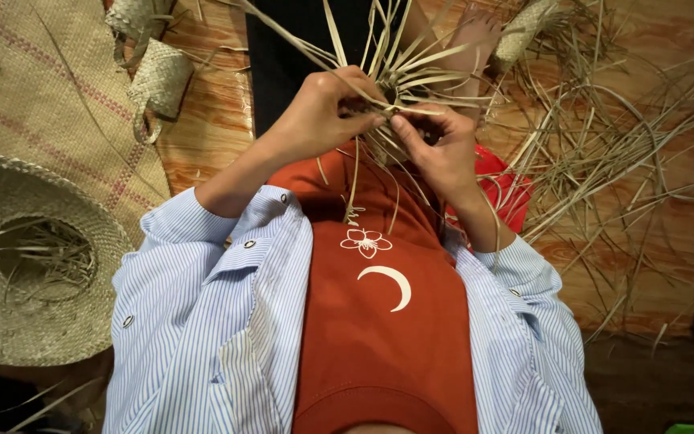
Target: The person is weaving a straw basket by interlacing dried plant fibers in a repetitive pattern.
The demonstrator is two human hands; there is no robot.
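Left hand [319, 112] and right hand [435, 149], fingertips pinching dried palm strips [411, 72] over lap, keeping half-woven piece taut; woven hat [18, 265] beside.

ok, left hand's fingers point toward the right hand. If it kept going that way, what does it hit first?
Probably the right hand: the left hand points across the woven straw piece both hands pinch, fingertips nearly touching. Depth is unclear.

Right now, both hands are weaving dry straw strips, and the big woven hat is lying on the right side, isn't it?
Not quite. Both hands, left and right, do work the dry straw strips, but the head view shows the big woven hat lying on the left side, not the right.
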